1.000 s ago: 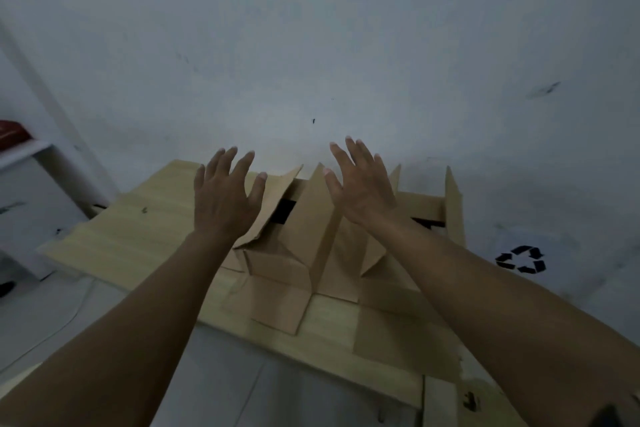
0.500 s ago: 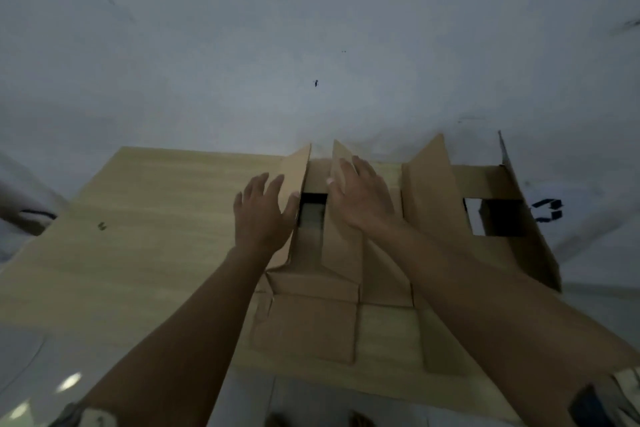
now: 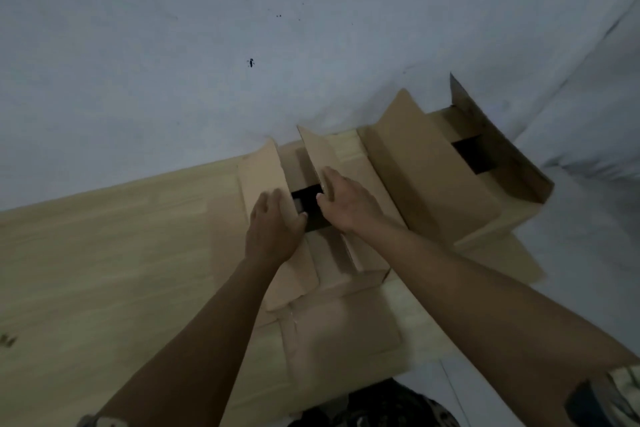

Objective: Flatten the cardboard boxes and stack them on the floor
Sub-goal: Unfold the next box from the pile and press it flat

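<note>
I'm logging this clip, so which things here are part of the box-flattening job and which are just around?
Part of the job:
- near cardboard box, flaps up
- second cardboard box, to its right
- left hand on its left flap
- right hand on its right flap

Just around:
- wooden table
- white wall

Both forearms are bare down to the left hand (image 3: 275,230) and right hand (image 3: 349,206). A dark patterned garment (image 3: 374,406) shows at the bottom edge.
</note>
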